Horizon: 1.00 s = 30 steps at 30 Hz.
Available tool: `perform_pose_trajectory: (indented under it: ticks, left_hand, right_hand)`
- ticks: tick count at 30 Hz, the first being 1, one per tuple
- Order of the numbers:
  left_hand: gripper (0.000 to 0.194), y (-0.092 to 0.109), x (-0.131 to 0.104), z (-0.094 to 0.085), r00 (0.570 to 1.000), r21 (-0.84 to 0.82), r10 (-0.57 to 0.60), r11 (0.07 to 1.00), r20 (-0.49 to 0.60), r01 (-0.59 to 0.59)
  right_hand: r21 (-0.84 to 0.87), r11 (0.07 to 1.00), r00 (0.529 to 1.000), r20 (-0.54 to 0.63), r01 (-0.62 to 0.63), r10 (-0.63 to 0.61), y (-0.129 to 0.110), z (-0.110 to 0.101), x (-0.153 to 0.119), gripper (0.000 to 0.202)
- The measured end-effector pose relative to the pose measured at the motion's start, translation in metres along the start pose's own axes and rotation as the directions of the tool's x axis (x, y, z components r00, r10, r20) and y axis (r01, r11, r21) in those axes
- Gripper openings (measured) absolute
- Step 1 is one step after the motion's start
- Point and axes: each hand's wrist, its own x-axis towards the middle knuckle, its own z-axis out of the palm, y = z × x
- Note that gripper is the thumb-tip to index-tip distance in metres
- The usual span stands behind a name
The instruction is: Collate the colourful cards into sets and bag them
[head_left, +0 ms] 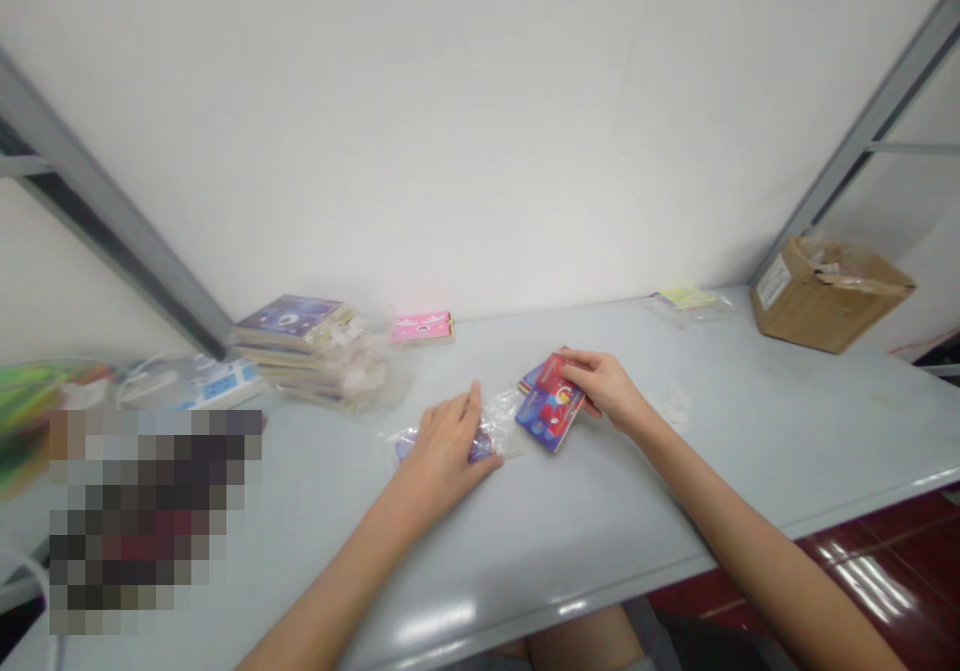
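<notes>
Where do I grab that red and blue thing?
I'd pinch the red and blue thing at its near corner, from the table's front edge: it's flat, and that corner pokes out free while the right hand grips the far side.

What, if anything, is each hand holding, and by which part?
The right hand holds printed cards by their upper right edge; the left hand lies spread over a clear bag, apparently ungripped.

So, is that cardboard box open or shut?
Open: the box has no closed top, and crumpled clear plastic shows in its opening. How full it is, I cannot tell.
</notes>
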Motion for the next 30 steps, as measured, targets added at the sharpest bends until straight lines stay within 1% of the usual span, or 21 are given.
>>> perform_pose_trajectory:
  ticks: [2,4,6,9,11,13,15,17,19,23,26,28,30]
  left_hand:
    - [0.081,0.0000,0.0001,-0.0002,0.999,-0.006,0.029,1.000,-0.017,-0.029]
    - [0.082,0.0005,0.0001,0.0002,0.998,-0.017,0.043,0.999,-0.041,-0.044]
    - [0.081,0.0015,0.0001,0.0005,0.997,-0.032,0.033,0.999,-0.067,-0.036]
    - [0.081,0.0027,0.0003,-0.0002,0.995,-0.056,0.012,0.998,-0.101,-0.018]
    - [0.081,0.0028,0.0008,-0.0012,0.993,-0.057,0.013,0.998,-0.120,-0.020]
    - [0.083,0.0025,0.0015,-0.0024,0.991,-0.043,0.017,0.999,-0.133,-0.023]
    - [0.084,0.0021,0.0022,-0.0036,0.991,-0.030,0.017,0.999,-0.135,-0.021]
    - [0.085,0.0017,0.0025,-0.0044,0.991,-0.025,0.016,0.999,-0.133,-0.020]
    - [0.085,0.0012,0.0023,-0.0047,0.990,-0.026,0.014,1.000,-0.139,-0.018]
    - [0.085,-0.0002,0.0014,-0.0033,0.986,-0.021,0.007,1.000,-0.168,-0.010]
    - [0.085,-0.0010,0.0011,-0.0028,0.983,-0.014,0.005,1.000,-0.182,-0.007]
    - [0.085,-0.0008,0.0011,-0.0034,0.984,-0.010,-0.003,1.000,-0.181,0.002]
    - [0.085,0.0000,0.0013,-0.0042,0.985,-0.003,-0.008,1.000,-0.174,0.007]
  right_hand:
    - [0.046,0.998,0.999,-0.021,0.034,-0.033,-0.0024,-0.0025,-0.0004,0.036]
    - [0.116,0.985,0.991,-0.065,0.125,-0.118,-0.0047,-0.0028,-0.0009,0.036]
    - [0.165,0.958,0.968,-0.139,0.233,-0.211,-0.0062,-0.0011,-0.0016,0.037]
    - [0.141,0.926,0.924,-0.214,0.351,-0.317,-0.0052,0.0029,-0.0019,0.034]
    - [0.091,0.905,0.896,-0.212,0.416,-0.391,-0.0027,0.0048,-0.0012,0.031]
    - [0.035,0.881,0.870,-0.179,0.472,-0.459,0.0003,0.0055,-0.0002,0.027]
    - [-0.021,0.869,0.860,-0.127,0.495,-0.493,0.0023,0.0051,0.0003,0.024]
    - [-0.062,0.873,0.868,-0.090,0.484,-0.488,0.0027,0.0038,-0.0001,0.023]
    - [-0.077,0.887,0.883,-0.086,0.456,-0.461,0.0015,0.0022,-0.0012,0.025]
    - [-0.081,0.929,0.918,-0.145,0.361,-0.369,-0.0032,-0.0011,-0.0033,0.027]
    - [-0.028,0.962,0.949,-0.164,0.270,-0.271,-0.0055,-0.0028,-0.0033,0.029]
    - [0.016,0.980,0.975,-0.108,0.198,-0.195,-0.0051,-0.0027,-0.0026,0.030]
    - [0.046,0.990,0.991,-0.017,0.136,-0.135,-0.0030,-0.0006,-0.0018,0.030]
